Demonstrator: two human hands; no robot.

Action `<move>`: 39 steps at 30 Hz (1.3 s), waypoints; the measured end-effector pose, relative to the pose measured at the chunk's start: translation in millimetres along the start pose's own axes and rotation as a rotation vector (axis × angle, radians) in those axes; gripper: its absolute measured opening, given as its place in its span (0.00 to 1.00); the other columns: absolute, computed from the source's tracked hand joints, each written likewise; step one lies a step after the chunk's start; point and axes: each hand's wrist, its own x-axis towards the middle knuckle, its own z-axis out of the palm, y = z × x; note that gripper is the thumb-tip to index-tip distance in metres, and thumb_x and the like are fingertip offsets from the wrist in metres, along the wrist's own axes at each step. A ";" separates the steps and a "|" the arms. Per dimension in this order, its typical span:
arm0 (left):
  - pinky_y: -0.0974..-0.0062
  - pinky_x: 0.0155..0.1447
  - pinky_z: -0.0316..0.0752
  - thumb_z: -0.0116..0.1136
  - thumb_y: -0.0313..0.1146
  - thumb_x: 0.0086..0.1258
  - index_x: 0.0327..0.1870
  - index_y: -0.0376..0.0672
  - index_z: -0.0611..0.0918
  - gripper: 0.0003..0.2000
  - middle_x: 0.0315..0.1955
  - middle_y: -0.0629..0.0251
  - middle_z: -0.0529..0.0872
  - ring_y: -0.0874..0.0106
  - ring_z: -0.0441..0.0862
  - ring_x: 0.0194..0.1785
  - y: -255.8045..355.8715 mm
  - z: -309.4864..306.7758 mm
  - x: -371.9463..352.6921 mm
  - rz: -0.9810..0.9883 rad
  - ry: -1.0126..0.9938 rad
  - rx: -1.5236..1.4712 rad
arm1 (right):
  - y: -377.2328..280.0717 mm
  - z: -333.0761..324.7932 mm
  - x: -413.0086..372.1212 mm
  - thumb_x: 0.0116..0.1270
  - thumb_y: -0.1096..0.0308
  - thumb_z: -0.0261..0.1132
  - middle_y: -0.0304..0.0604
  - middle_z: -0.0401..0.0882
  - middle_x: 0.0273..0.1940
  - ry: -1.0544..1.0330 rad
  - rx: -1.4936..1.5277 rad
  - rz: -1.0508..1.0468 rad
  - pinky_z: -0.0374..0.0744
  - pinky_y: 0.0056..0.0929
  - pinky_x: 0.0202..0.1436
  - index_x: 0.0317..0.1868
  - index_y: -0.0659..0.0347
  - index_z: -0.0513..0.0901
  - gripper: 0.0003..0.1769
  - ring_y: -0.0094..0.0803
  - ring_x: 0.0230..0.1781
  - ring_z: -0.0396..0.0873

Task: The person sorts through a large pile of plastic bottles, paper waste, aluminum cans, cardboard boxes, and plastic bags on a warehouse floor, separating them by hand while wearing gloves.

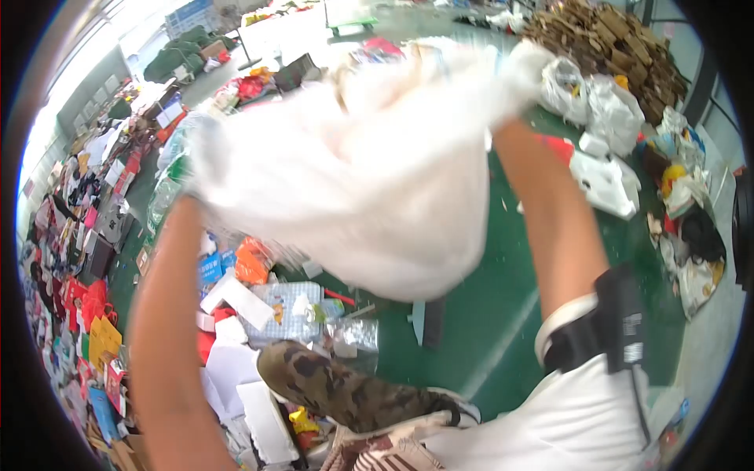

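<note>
The white bag (393, 188) hangs between the blurred fingers (525, 72).

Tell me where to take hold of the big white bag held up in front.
Best grip the white bag at its two upper corners, one hand each, reaching up from the wearer's side. Its middle sags in a rounded bulge, so the raised corners should carry it more evenly.

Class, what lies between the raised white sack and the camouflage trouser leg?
In the head view, between sack and leg lie a blue checked item, some clear plastic and a flat grey object, plus bare green floor.
</note>
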 end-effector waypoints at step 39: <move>0.79 0.47 0.74 0.51 0.35 0.68 0.57 0.39 0.70 0.18 0.43 0.62 0.77 0.77 0.75 0.45 -53.9 -26.0 -135.5 0.316 0.297 0.445 | -129.1 181.8 67.2 0.59 0.54 0.53 0.47 0.57 0.67 0.127 -0.150 0.061 0.62 0.56 0.60 0.67 0.52 0.60 0.34 0.49 0.67 0.57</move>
